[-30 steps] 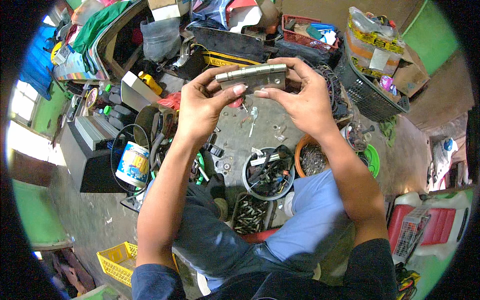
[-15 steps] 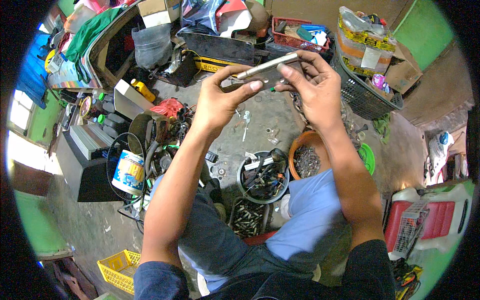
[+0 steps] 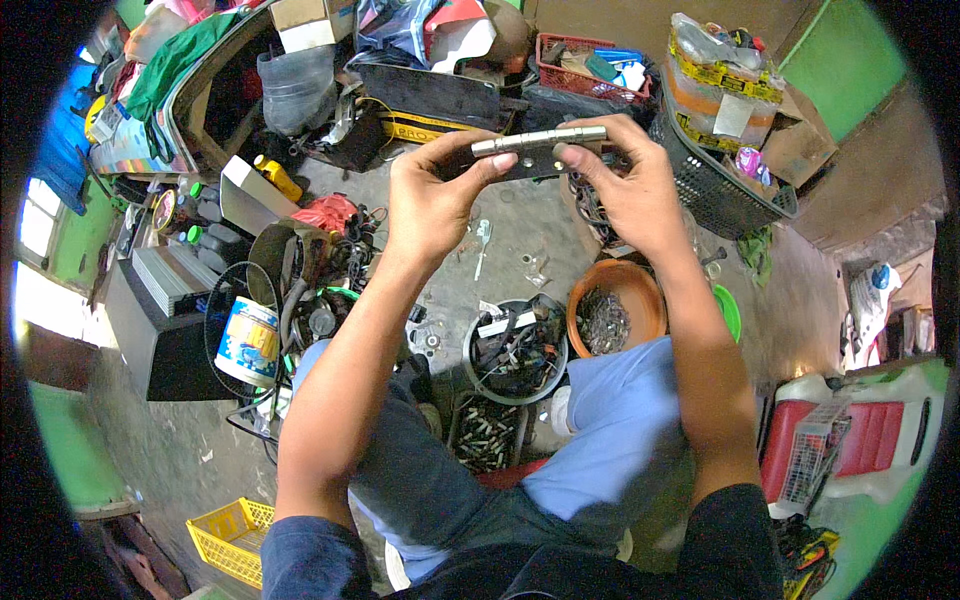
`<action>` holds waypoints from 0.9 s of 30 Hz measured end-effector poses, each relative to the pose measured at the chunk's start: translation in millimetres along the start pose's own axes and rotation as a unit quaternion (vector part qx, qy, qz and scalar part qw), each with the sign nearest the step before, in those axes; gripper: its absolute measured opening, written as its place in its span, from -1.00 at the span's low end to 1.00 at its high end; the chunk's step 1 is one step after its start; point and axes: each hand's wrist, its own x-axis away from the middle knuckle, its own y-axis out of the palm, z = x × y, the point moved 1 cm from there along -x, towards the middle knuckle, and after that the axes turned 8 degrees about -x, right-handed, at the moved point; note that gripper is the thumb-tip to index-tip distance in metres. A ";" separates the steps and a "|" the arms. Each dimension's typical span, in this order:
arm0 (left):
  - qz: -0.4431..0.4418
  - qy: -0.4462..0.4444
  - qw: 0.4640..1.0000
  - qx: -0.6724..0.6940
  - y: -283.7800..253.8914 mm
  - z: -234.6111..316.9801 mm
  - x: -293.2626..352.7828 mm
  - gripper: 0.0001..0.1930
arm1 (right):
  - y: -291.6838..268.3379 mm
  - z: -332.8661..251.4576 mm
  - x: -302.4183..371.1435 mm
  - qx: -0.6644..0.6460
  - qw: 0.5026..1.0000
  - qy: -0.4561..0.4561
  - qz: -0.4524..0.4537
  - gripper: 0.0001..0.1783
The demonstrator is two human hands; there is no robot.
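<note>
One grey basin (image 3: 467,350), one orange bowl (image 3: 648,300) and one tray (image 3: 523,435) of cylindrical metal pieces (image 3: 485,435), too many to count, stood on the floor (image 3: 455,265), probably grouped to keep loose parts sorted within reach. Above them, the left hand (image 3: 435,200) and right hand (image 3: 640,190) were clamped, thumbs in front and fingers behind, on opposite ends of one metal butt hinge (image 3: 540,141), seemingly to hold it level, barrel uppermost.

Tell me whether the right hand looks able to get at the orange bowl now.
Probably not yet: the right hand is holding the hinge, though the orange bowl looks open from above.
</note>
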 end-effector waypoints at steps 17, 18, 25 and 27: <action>-0.034 -0.122 0.991 0.042 18.5 -15.5 13.3 -0.69 | -15.3 8.2 26.8 -0.165 0.972 0.159 -0.048 -0.55; -0.033 -0.141 0.988 0.059 19.9 -20.4 15.5 -0.70 | -18.3 6.0 29.3 -0.181 0.965 0.173 -0.073 -0.52; -0.022 -0.278 0.954 0.109 31.5 -79.7 81.0 -0.62 | 8.3 13.3 102.4 -0.127 0.942 0.293 -0.102 -0.46; -0.034 -0.314 0.948 0.033 34.3 -110.9 104.0 -0.58 | 23.8 19.5 142.0 -0.222 0.900 0.376 0.001 -0.51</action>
